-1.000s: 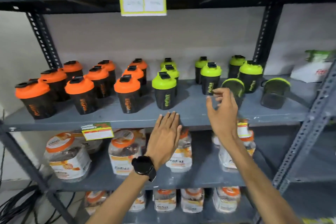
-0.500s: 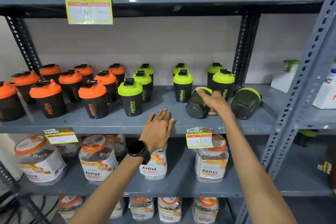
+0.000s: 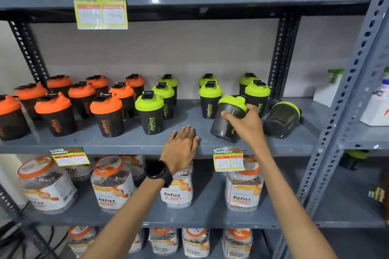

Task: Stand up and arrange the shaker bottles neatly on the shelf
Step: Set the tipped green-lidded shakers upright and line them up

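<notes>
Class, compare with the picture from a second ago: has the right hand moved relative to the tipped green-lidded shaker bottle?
Yes. The right hand has closed onto the tipped green-lidded shaker, forward over the shelf, and is tilting it upward.

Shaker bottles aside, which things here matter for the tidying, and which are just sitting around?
Part of the job:
tilted green bottle in the right hand
toppled green bottle
shelf, under the left hand

Just there:
snack jars
price tags
white cartons
</notes>
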Available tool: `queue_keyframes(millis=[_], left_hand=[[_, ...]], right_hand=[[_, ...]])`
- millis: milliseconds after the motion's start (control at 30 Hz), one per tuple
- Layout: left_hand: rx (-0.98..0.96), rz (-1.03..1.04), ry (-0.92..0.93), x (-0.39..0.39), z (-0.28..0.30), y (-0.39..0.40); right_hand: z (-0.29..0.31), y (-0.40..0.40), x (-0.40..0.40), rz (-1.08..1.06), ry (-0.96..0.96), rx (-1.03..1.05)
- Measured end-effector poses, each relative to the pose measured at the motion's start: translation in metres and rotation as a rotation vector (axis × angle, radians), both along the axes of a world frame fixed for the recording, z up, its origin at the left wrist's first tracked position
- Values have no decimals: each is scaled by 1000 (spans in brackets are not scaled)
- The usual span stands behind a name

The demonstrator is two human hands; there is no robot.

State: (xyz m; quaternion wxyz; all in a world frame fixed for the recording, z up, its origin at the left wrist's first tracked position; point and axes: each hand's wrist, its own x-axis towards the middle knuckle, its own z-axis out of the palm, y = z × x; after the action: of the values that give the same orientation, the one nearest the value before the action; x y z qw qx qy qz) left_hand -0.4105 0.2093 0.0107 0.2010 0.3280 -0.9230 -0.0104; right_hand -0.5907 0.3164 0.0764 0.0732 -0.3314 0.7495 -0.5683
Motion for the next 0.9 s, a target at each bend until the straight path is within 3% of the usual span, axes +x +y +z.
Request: queue_keyframes(millis=[167,300,900], left_hand=[[-19,15,0,2,0,1],[-23,16,7,2,0,2],[-28,49,10,-1,0,11]], right_hand=[[-2,-3,41,-81,326,-177],[-6,-20,55,-115,446,-204],[-20,-33,56,-153,544,-96]])
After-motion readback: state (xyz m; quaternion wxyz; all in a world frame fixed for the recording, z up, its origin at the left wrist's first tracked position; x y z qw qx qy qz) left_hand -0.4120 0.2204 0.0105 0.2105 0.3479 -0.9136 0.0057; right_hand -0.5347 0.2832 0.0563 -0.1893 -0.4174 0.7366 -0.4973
